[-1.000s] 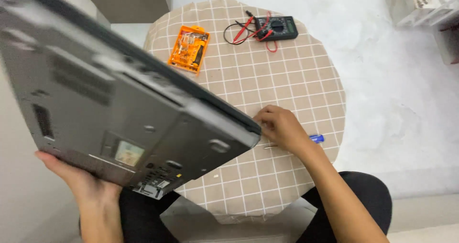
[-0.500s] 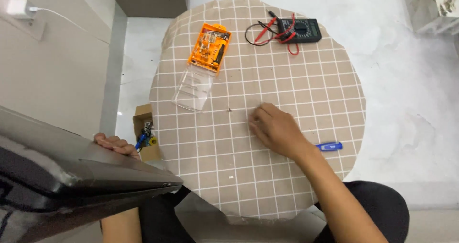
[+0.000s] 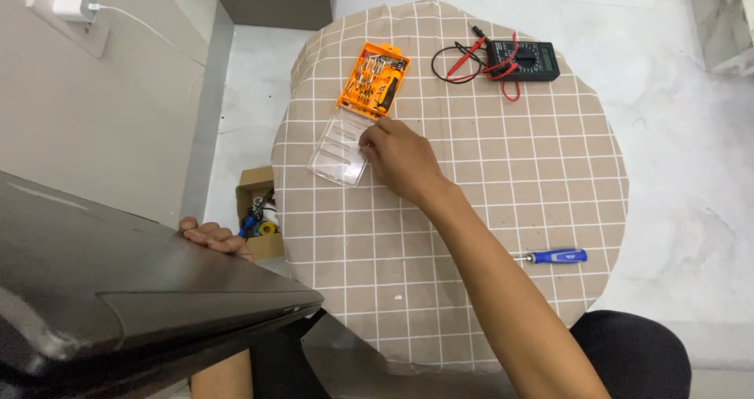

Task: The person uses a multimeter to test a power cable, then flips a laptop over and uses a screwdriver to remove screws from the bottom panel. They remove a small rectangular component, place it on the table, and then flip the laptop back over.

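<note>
The right hand [image 3: 400,159] rested its fingertips on the clear plastic lid [image 3: 339,149] (lying flat on the checked table [image 3: 487,210], touching the orange screwdriver set [image 3: 375,78]), fingers together, clamped on nothing; the left hand [image 3: 210,236] gripped the dark laptop [image 3: 133,297] held beside the table; a blue screwdriver [image 3: 551,256] lay well apart.

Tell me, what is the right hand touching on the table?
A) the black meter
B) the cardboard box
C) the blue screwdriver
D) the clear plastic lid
D: the right hand rests its fingertips on the clear plastic lid, beside the orange tool case.
</note>
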